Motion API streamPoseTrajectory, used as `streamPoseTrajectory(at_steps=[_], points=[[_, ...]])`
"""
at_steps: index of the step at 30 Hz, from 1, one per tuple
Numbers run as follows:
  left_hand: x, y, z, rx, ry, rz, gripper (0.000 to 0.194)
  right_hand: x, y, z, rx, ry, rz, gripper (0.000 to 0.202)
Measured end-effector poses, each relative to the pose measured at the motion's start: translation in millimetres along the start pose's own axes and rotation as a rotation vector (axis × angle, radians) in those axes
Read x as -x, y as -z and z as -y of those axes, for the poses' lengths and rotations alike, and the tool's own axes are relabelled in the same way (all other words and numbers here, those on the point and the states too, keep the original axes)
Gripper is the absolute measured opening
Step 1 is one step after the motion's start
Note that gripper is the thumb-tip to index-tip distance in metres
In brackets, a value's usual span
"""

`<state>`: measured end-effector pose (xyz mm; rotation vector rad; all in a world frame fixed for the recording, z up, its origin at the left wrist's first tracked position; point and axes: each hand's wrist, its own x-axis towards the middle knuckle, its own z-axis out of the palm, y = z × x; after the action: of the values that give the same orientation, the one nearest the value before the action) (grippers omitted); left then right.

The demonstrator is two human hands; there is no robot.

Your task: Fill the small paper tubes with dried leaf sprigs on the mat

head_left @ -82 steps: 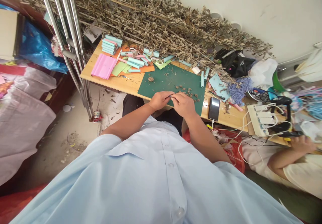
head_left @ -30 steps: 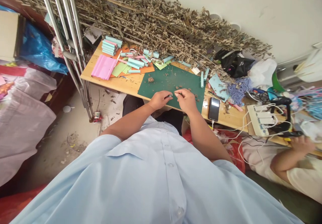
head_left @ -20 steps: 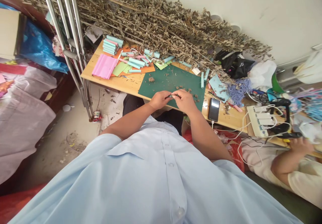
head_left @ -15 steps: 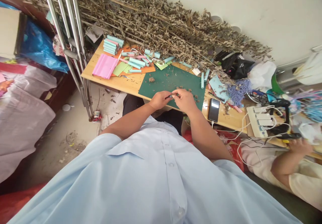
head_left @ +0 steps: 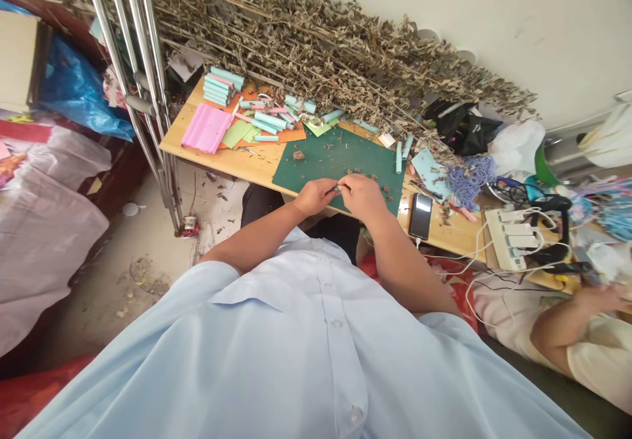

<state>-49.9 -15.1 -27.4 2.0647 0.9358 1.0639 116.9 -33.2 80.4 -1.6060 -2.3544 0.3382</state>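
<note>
My left hand and my right hand meet at the near edge of a green cutting mat. Both are closed, thumbs and fingertips pinching a small pale-blue paper roll. Most of the roll is hidden by the fingers. Brown crumbs of dried plant lie scattered on the mat. Left of it are several light-blue paper tubes, with more in a stack. A pink paper stack lies near the table's left end.
Dried leafy stalks heap along the back of the wooden table. On the right are a phone, a power strip with cables and purple strings. Metal crutches stand left. A co-worker's arm is at the far right.
My hands stay almost in place, with only slight finger movement around the roll. The co-worker's hand at the right edge has shifted right and slightly down.
</note>
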Motion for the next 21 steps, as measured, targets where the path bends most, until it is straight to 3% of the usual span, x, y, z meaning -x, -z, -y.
streamPoseTrajectory(at_steps=[4,11,21], points=[[0.5,0.1,-1.5,-0.003,0.005,0.0,0.029,-1.0,-2.6,1.2,0.001,-0.068,-0.024,0.016],[0.8,-0.5,-1.4,0.019,0.009,-0.02,0.031,5.5,-2.5,-6.5,-0.044,0.071,-0.007,0.025],[1.7,-2.7,1.8,0.017,-0.001,-0.021,0.031,11.6,-5.6,-9.1,0.013,0.143,-0.026,0.031]])
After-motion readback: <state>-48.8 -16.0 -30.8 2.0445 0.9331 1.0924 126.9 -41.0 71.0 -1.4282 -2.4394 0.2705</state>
